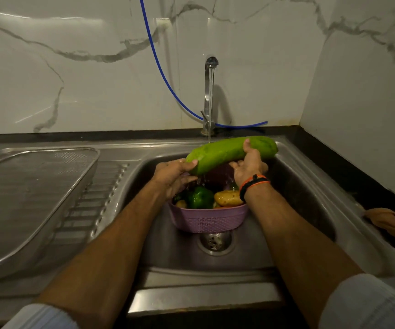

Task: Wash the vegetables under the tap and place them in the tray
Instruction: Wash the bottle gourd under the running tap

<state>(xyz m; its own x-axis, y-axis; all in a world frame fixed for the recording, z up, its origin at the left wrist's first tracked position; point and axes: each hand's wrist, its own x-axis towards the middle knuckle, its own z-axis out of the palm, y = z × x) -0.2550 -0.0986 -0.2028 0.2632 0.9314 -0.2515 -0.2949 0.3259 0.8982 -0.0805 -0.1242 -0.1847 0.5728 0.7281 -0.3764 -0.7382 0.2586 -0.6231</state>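
1. Step in hand: washing. A long green gourd (232, 153) is held roughly level at centre frame, directly under the running stream from the tap (209, 91).
2. Left hand (172, 176): fingers curled round the gourd's lower-left end. Right hand (248, 165): wrapped round the gourd nearer its upper-right end, thumb seen on top. Both hands are clamped on the same gourd, set apart along its length.
3. Below the gourd, a lilac basket (208, 220) stands in the sink (310, 200), above the drain. In it are seen a green capsicum (200, 197), a potato (227, 198) and a dark purple vegetable (219, 176), not identified further.
4. The steel mesh tray (32, 186) lies on the drainboard at left of frame, well apart from the gourd; nothing is seen in it.
5. Judgement: task is early. Next move calls for the gourd to be carried left, clear of the sink rim, and laid flat in the tray; its wet skin may slip, so a two-handed hold is advised.
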